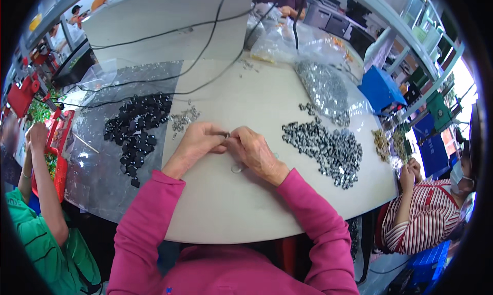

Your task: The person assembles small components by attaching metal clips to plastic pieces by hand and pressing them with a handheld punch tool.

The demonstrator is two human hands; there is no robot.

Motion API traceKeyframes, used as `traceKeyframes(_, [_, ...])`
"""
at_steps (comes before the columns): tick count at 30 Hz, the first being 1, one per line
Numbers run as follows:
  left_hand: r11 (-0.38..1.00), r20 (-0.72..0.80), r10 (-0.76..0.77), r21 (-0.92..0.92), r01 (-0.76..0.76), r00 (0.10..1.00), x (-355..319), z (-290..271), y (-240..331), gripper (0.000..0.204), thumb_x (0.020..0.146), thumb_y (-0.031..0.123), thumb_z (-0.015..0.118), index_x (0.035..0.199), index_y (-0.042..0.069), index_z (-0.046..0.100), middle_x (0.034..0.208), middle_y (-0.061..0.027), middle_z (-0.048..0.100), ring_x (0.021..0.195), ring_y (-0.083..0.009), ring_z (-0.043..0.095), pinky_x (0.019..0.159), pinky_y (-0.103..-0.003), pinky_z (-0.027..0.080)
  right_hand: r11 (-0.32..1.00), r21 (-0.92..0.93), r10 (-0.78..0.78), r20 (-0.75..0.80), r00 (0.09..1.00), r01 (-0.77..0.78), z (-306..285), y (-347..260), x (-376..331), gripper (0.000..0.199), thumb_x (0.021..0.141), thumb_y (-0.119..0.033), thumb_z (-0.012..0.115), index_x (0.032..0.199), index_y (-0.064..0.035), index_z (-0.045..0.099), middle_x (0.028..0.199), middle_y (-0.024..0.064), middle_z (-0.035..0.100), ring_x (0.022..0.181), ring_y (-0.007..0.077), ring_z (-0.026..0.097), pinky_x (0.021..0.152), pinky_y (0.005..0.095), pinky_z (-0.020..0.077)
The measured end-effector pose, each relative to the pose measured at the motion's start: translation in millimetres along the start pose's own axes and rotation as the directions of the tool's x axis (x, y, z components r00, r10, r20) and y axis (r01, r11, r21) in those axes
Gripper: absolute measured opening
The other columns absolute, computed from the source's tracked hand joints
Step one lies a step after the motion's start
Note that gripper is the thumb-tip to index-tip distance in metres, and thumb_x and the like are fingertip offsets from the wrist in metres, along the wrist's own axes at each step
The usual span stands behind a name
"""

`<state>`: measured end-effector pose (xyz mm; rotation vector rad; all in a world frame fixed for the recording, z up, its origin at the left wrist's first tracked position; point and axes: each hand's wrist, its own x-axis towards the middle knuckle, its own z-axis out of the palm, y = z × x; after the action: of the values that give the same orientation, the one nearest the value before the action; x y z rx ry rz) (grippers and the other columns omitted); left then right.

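Over the middle of the pale table (231, 213), my left hand (199, 142) and my right hand (255, 152) meet at their fingertips. Both are closed in a pinch around a small dark metallic piece (226, 135), too small to name. A thin ring-like thing (236, 168) shows under my right hand; I cannot tell whether it touches the hand. Left of my left hand lies a little scatter of small silvery metal parts (184, 119), and beyond it a heap of flat black square pieces (138, 123). A larger pile of small shiny dark-and-silver parts (328, 148) spreads to the right.
A transparent bag of silvery parts (323, 89) lies at the far right, near a blue bin (381, 89). Black cables (149, 83) cross the back left. Co-workers sit on both sides, one in green (49, 243), one in stripes (423, 213) beside brass-coloured parts (382, 143).
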<state>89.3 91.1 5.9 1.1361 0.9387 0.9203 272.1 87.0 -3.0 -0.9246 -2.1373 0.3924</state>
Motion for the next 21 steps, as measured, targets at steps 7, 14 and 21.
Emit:
traceKeyframes(7, [0.999,-0.057,0.029,0.038,-0.027,0.998,0,-5,5,0.020,0.084,0.004,0.061,0.102,-0.005,0.059,0.083,-0.0088,0.064,0.067,-0.0142,0.066,0.062,-0.023,0.056,0.944,0.200,0.280,-0.073,0.957,-0.261,-4,-6,4,0.009,0.083,-0.003,0.060,0.088,0.0000,0.054,0.071,0.0135,0.058,0.062,0.0288,0.059,0.055,0.0347,0.0467])
traceKeyframes(14, [0.990,0.030,-0.017,0.141,0.012,0.999,-2,6,7,0.020,0.085,0.005,0.059,0.102,-0.006,0.060,0.081,-0.0076,0.064,0.069,-0.0139,0.066,0.063,-0.023,0.055,0.999,0.023,-0.023,-0.112,0.993,0.025,2,-1,1,0.010,0.083,-0.003,0.059,0.089,0.0001,0.051,0.079,0.0155,0.055,0.065,0.0329,0.058,0.056,0.0391,0.0472])
traceKeyframes(21, [0.966,0.030,0.205,0.156,-0.208,0.978,6,-1,-13,0.025,0.087,0.002,0.055,0.111,-0.006,0.056,0.090,-0.0079,0.063,0.074,-0.0133,0.065,0.069,-0.025,0.055,0.998,0.002,-0.058,-0.089,0.994,0.058,2,-4,-2,0.011,0.083,-0.003,0.058,0.089,0.0002,0.050,0.081,0.0169,0.053,0.065,0.0355,0.057,0.055,0.0414,0.0472])
